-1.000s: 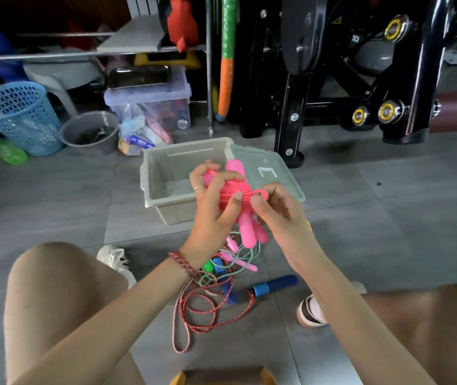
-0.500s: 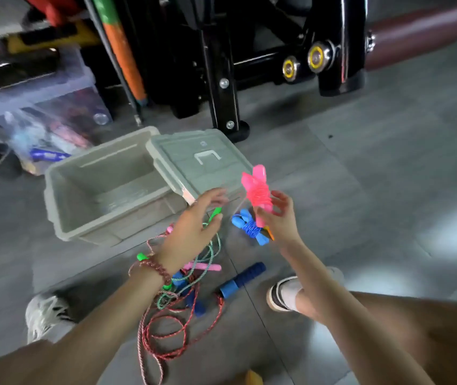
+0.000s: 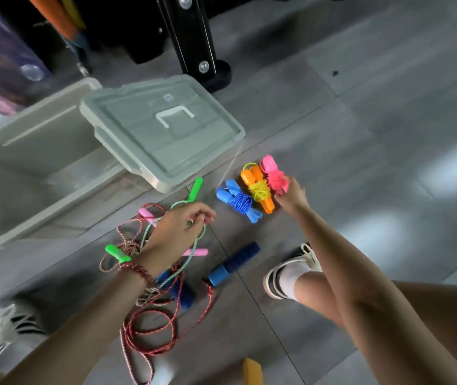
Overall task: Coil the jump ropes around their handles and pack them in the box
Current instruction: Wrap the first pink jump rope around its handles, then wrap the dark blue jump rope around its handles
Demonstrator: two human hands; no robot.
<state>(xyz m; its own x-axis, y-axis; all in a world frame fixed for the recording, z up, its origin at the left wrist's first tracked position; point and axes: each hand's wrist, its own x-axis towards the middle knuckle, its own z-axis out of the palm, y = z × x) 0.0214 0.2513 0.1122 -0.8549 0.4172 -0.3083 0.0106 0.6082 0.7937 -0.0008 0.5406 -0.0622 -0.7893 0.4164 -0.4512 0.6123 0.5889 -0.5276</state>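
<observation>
We see a pink jump rope, an orange-handled jump rope with yellow cord, and a blue jump rope. The green-and-white cord is twisted and has bright green handles. The red-and-white cord has dark blue handles. The box and lid are pale translucent grey.

— What was worn on the arms?
— Both forearms were left bare. A braided dark-red bracelet was worn at the wrist, just behind the fingers of the left hand.
— And on the feet?
— A white sneaker with black stripes was seen, blurred, well behind those fingers. Behind the fingers of the right hand, a black-and-white sneaker with pale laces and a white sock were worn.
</observation>
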